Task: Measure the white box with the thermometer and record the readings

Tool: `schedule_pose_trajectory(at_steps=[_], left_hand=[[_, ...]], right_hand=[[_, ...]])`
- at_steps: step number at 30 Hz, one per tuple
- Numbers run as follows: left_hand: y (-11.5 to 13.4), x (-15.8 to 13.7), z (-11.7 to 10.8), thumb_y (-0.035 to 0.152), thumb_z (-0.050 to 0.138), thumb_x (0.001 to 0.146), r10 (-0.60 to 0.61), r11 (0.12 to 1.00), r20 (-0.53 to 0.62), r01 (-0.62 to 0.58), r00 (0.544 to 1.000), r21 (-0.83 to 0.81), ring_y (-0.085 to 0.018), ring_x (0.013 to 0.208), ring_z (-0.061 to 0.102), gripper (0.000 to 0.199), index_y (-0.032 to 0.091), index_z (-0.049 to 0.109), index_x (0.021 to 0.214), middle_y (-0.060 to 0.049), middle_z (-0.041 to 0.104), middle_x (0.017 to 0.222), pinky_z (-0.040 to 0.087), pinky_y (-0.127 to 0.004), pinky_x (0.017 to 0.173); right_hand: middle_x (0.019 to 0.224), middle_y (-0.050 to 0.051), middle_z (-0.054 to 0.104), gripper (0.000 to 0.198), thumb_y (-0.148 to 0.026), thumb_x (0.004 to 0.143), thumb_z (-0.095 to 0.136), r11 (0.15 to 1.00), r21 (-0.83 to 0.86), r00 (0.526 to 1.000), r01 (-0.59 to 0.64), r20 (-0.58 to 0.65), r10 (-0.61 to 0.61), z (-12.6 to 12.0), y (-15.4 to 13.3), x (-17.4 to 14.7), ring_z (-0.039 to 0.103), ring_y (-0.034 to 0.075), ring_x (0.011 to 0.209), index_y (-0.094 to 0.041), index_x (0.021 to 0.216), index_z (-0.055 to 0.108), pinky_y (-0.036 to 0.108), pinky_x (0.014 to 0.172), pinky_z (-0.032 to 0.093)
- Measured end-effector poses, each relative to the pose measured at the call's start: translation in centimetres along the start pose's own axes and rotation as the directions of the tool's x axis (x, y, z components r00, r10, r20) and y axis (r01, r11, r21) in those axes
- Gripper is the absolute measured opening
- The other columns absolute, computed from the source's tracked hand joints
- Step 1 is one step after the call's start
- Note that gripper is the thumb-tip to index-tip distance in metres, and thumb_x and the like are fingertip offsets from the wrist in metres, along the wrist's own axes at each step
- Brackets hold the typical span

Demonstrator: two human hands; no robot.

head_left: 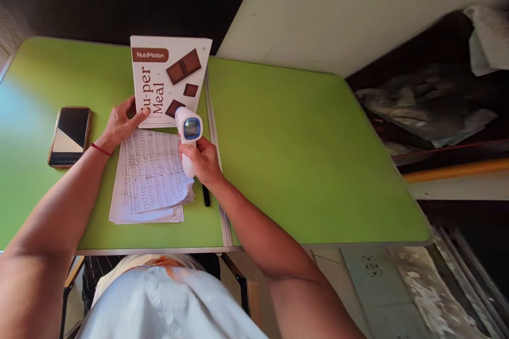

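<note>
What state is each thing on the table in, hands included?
Left hand: gripping box, thumb on front
Right hand: closed around thermometer handle
Box: held up, printed front showing
Thermometer: upright, screen facing wearer, reading illegible
Phone: lying face up
Papers: stacked, written on, corner curled
Pen: lying down, partly hidden
Table: unfolded flat

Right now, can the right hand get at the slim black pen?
Probably not: the right hand holds the white, blue-rimmed plastic thermometer, leaving no free grip, though the pen lies close.
</note>
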State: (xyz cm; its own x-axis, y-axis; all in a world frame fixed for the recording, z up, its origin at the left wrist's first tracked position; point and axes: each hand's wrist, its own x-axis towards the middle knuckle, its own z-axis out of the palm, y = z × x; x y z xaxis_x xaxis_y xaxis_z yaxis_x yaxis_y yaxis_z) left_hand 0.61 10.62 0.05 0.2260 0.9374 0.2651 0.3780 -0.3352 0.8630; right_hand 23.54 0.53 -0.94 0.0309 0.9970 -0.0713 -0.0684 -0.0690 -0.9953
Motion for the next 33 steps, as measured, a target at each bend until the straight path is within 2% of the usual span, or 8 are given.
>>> schedule_pose_trajectory(at_steps=[7,17,24,33], left_hand=[[0.5,-0.1,-0.1,0.085,0.066,0.086,0.016,1.000,0.061,-0.017,0.998,0.006,-0.030,0.099,0.075,0.070,0.021,0.072,0.114,-0.008,0.080,0.104,0.060,-0.039,0.083],[0.4,-0.1,-0.2,0.081,0.066,0.088,0.023,0.999,0.064,-0.026,0.998,0.047,-0.025,0.082,0.071,0.064,0.022,0.072,0.112,-0.005,0.076,0.090,0.055,-0.036,0.072],[0.7,-0.1,-0.3,0.080,0.064,0.089,0.023,0.999,0.078,-0.027,0.997,0.046,-0.026,0.086,0.070,0.061,0.023,0.071,0.109,-0.006,0.077,0.093,0.054,-0.037,0.075],[0.7,0.0,-0.3,0.082,0.063,0.089,0.030,0.998,0.075,-0.034,0.997,0.055,-0.027,0.088,0.074,0.063,0.024,0.073,0.110,-0.005,0.079,0.094,0.058,-0.036,0.075]], right_hand=[[0.072,-0.003,0.055,0.031,-0.055,0.081,0.070,0.996,-0.092,1.000,-0.002,0.005,0.002,0.4,0.3,0.3,0.050,0.015,0.065,-0.026,0.087,0.063,0.031,0.059,0.043],[0.074,-0.002,0.056,0.036,-0.059,0.080,0.072,0.998,-0.057,0.999,-0.021,0.030,0.023,0.7,1.4,0.1,0.050,0.015,0.067,-0.024,0.084,0.063,0.031,0.061,0.044],[0.071,-0.003,0.056,0.041,-0.065,0.077,0.071,0.996,-0.085,1.000,-0.021,0.011,0.022,0.9,1.1,0.1,0.050,0.015,0.065,-0.025,0.081,0.063,0.032,0.062,0.044],[0.070,-0.004,0.057,0.039,-0.062,0.078,0.072,0.998,-0.051,0.999,-0.028,0.024,0.030,0.8,1.7,0.4,0.050,0.014,0.063,-0.025,0.082,0.062,0.031,0.060,0.044]])
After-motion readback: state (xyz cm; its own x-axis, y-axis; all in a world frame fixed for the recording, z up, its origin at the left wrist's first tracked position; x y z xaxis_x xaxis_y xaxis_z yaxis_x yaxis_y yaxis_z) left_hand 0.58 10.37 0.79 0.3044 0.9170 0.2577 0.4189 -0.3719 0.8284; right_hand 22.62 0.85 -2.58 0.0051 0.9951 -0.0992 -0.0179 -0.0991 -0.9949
